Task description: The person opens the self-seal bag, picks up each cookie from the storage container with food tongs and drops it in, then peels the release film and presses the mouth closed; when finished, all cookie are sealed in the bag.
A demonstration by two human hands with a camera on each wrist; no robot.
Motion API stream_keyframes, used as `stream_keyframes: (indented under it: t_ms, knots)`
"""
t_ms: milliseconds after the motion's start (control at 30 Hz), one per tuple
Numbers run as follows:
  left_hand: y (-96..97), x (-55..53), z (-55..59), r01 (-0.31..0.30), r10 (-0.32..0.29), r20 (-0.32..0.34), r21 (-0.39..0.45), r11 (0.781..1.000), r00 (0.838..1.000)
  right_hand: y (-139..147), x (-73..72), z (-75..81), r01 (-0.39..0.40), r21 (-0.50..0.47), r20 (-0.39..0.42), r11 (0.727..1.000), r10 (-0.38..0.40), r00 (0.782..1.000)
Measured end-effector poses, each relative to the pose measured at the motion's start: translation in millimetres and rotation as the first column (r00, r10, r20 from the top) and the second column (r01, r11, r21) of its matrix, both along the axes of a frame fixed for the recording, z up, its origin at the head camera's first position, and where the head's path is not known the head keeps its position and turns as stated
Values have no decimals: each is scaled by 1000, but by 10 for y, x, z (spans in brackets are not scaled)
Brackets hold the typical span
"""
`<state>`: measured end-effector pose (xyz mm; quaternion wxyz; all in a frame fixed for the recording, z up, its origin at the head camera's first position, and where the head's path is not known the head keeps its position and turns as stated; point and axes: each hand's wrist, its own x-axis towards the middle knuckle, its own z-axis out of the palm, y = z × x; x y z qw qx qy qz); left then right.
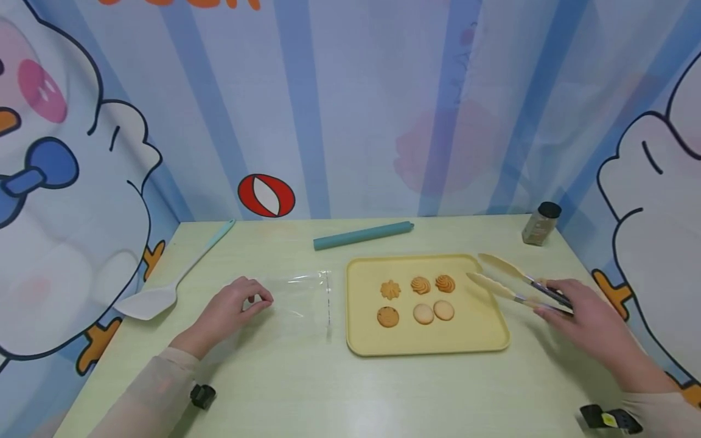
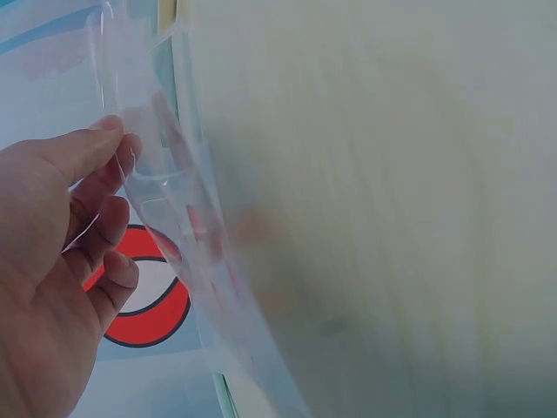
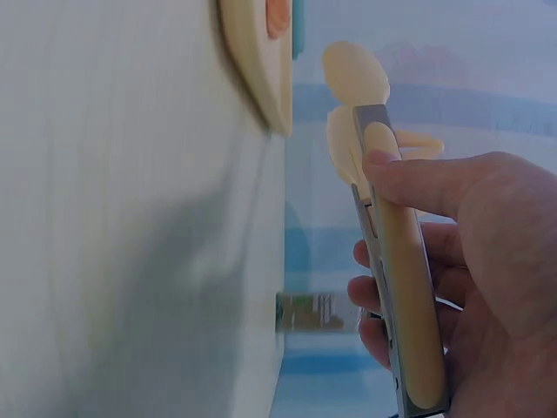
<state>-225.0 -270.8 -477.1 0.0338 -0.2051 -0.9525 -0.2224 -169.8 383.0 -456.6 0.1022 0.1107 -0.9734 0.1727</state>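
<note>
Tongs (image 1: pixel 499 289) are gripped by right hand (image 1: pixel 594 328) at far-right corner of tray (image 1: pixel 476 331), left hand (image 1: pixel 230 311) pinches clear bag (image 1: pixel 301 311) off its left edge, and I risk bumping the tray if the tongs dip low.

Booth-like setting: table (image 1: pixel 285 392) before striped cartoon backdrop (image 1: pixel 350 109)

clear bag (image 1: pixel 298 304): glossy, smooth plastic | tongs (image 3: pixel 405 287): metal with matt plastic | tray (image 1: pixel 367 337): smooth plastic
</note>
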Motion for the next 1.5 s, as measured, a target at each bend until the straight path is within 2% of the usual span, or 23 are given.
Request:
stream_keyframes:
  t_ms: [333, 600, 867, 1067, 1300, 1500]
  knots:
    - [-24, 42, -1, 0, 0, 3, 9, 1000, 1000, -609, -43, 94, -108, 29, 90, 994, 105, 990]
    - [-17, 44, 12, 11, -11, -7, 25, 1000, 1000, -976, -79, 113, -248, 60, 71, 967, 243, 967]
    - [18, 8, 9, 19, -21, 41, 46, 999, 999, -1181, -71, 113, -348, 91, 58, 933, 344, 937]
    - [20, 17, 14, 18, -21, 41, 63, 998, 999, -1271, -87, 97, -361, 111, 65, 926, 355, 932]
    - [32, 38, 17, 45, -51, 55, 117, 992, 997, -1299, -74, 100, -379, 108, 62, 919, 374, 925]
    - [34, 23, 9, 44, -50, 47, 107, 993, 998, -1338, -80, 102, -389, 121, 37, 913, 387, 921]
